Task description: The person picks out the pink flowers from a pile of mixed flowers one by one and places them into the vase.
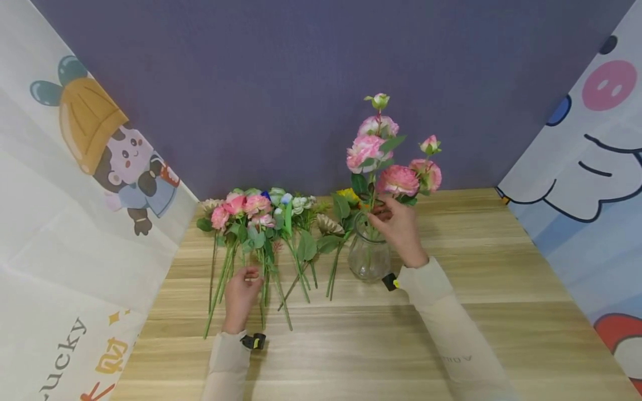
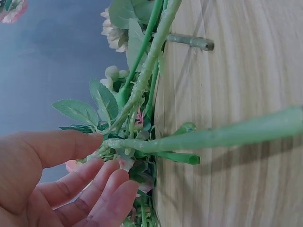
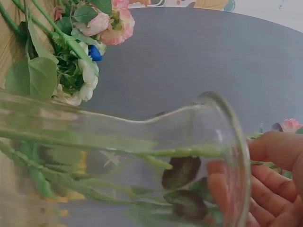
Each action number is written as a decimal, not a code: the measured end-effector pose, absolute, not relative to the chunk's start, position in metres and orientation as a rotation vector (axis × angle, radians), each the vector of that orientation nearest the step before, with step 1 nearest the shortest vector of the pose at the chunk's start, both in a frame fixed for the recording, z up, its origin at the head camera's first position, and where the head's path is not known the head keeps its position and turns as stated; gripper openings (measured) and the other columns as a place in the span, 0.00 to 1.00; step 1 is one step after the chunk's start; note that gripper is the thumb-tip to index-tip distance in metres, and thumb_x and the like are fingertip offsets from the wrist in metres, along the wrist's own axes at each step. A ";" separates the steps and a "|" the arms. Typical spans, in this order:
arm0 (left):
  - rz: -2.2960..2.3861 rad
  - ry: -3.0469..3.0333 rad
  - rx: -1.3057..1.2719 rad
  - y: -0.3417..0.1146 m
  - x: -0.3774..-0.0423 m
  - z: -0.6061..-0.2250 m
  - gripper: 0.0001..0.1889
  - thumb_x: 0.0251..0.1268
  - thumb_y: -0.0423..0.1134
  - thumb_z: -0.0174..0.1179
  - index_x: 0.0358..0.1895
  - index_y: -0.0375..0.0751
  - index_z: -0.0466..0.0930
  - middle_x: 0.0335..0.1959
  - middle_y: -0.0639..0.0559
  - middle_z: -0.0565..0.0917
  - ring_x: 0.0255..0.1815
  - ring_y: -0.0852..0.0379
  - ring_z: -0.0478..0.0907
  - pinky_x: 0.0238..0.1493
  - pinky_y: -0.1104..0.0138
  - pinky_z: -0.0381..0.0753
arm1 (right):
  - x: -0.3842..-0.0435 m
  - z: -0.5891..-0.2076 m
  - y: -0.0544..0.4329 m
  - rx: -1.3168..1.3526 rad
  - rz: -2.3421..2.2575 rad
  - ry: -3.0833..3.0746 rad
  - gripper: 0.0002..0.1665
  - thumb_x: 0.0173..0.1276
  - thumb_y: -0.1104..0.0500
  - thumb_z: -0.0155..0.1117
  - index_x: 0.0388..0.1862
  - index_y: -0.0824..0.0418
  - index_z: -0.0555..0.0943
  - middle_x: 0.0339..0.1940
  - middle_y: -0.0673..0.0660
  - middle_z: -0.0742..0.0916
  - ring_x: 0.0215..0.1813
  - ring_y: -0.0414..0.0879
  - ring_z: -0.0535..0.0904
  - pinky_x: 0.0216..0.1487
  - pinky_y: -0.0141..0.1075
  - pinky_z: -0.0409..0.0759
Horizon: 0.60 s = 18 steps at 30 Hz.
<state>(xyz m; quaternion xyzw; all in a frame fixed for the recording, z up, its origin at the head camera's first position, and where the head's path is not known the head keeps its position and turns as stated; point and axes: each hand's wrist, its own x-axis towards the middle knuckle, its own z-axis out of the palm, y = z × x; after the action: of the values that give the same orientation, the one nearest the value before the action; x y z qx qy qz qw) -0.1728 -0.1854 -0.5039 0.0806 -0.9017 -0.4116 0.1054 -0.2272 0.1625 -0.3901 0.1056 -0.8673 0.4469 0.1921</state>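
Note:
At the mouth of a clear glass vase (image 1: 368, 264), my right hand (image 1: 401, 228) pinches the stems of pink artificial flowers (image 1: 368, 150) between thumb and fingers. Their blooms rise above the rim, and green stems (image 3: 189, 152) show through the glass in the right wrist view. My left hand (image 1: 243, 292) is over the stems of flowers lying on the left. In the left wrist view its thumb tip is right at a thick green stem (image 2: 199, 138), with the other fingers loosely bent and spread below. Pink roses (image 1: 236, 204) lie just beyond that hand.
White flowers (image 1: 301, 205), a beige bloom (image 1: 329, 225) and a yellow flower (image 1: 348, 195) lie between the roses and vase on the wooden table (image 1: 341, 351). A dark panel (image 1: 281, 100) stands behind. Printed cartoon sheets hang at both sides.

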 end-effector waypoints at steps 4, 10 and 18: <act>-1.229 -2.655 0.237 -0.187 -0.173 -0.505 0.13 0.56 0.31 0.65 0.45 0.30 0.81 0.36 0.40 0.83 0.33 0.45 0.82 0.32 0.59 0.81 | -0.225 -0.389 0.161 0.330 1.184 -2.488 0.11 0.61 0.64 0.66 0.41 0.69 0.79 0.32 0.64 0.86 0.31 0.54 0.83 0.35 0.46 0.81; -1.223 -2.658 0.225 -0.187 -0.174 -0.507 0.13 0.57 0.31 0.65 0.45 0.30 0.81 0.35 0.40 0.84 0.34 0.44 0.82 0.33 0.57 0.82 | -0.224 -0.389 0.159 0.343 1.133 -2.548 0.10 0.62 0.62 0.65 0.39 0.67 0.80 0.32 0.62 0.86 0.31 0.51 0.83 0.35 0.45 0.81; -1.238 -2.684 0.209 -0.187 -0.173 -0.508 0.13 0.57 0.31 0.63 0.45 0.29 0.81 0.34 0.40 0.84 0.32 0.45 0.82 0.30 0.60 0.81 | -0.224 -0.390 0.158 0.338 1.095 -2.580 0.13 0.63 0.60 0.64 0.40 0.71 0.81 0.30 0.63 0.86 0.30 0.52 0.83 0.34 0.44 0.82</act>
<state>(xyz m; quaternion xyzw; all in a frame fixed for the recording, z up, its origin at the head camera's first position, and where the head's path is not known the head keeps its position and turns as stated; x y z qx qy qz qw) -0.1727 -0.1872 -0.5083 0.0703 -0.9023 -0.4160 0.0891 -0.2244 0.1577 -0.3905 0.1182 -0.9024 0.3829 0.1586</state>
